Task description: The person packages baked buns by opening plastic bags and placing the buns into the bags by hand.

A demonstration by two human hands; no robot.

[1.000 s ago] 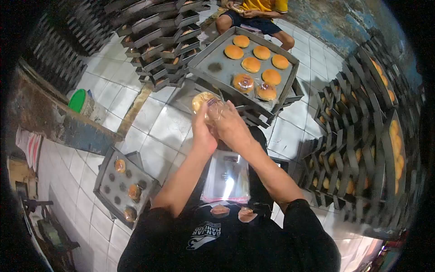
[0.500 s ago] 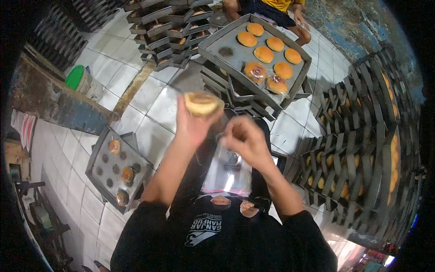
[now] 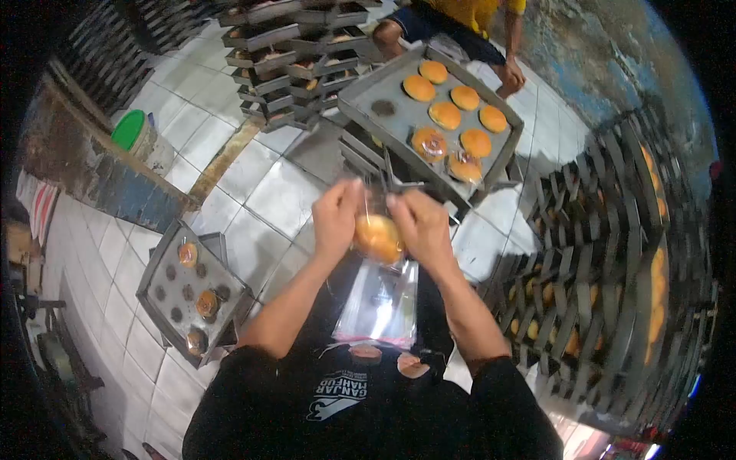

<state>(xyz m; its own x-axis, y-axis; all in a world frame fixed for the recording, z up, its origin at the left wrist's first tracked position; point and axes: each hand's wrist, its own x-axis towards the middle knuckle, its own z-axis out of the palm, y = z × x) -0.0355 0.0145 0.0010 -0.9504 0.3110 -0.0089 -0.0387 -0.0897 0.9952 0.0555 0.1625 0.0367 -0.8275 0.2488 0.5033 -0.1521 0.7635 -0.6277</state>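
A round golden bun [image 3: 378, 239] hangs inside a clear plastic bag [image 3: 374, 201] in front of my body. My left hand [image 3: 335, 224] pinches one upper corner of the bag, and my right hand [image 3: 424, 230] grips the opposite corner. Both hands are slightly blurred. On my lap, just below the bun, lies a stack of flat clear bags [image 3: 376, 303]. Ahead, a large metal tray [image 3: 360, 92] carries several bare buns [image 3: 445, 115] and two that look wrapped, at its near edge.
To the left, a smaller tray [image 3: 172, 287] holds three wrapped buns. Stacked trays of buns [image 3: 583, 299] rise on the right, and more stacked trays [image 3: 268, 65] stand at the back. Another person's hand [image 3: 511, 77] is beyond the big tray. A green-lidded bucket [image 3: 129, 130] sits far left.
The bun has gone from my left palm into a clear bag. Both hands have come together at the bag's upper corners. The camera view has shifted slightly.
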